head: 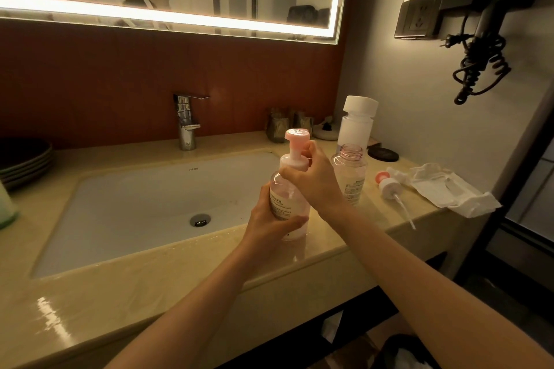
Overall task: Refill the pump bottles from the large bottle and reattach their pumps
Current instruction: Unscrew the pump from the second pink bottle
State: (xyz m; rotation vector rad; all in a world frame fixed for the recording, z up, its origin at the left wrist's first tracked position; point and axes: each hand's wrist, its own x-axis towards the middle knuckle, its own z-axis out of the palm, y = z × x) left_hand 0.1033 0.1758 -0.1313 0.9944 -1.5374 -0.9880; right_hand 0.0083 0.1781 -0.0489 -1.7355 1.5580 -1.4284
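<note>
Here we see the left hand (271, 219) wrapped around the lower body of the pump bottle (283, 201), which is at the front of the counter (180, 272), just beside the right rim of the sink (135, 204). We cannot tell if its base touches the stone or hangs just above it. The fingers curl closed around the clear wall. We judge the reason is plain: the bottle must not turn while its top is screwed.

The right hand (311, 181) comes from above and grips the pink pump (296, 136) at its collar, with the fingers curled tightly below the pump head. This is the hold for twisting a thread, so we think the step in hand is fastening this pump (how far the thread is seated, we cannot tell).

Behind the right hand stands the second bottle (350, 171) with a bare, open neck, just beside the large bottle (356, 126), which carries its white cap. The 2 are close together, which suits pouring from one into the other. How full the second bottle is, we cannot tell.

The loose pump (388, 184) lies on its side to the right, next to a white packet (449, 189), with its tube pointing at the front edge of the counter. It lies within easy reach for the second bottle. Of the 2 bottles, we judge that 1 is nearly finished.
</note>
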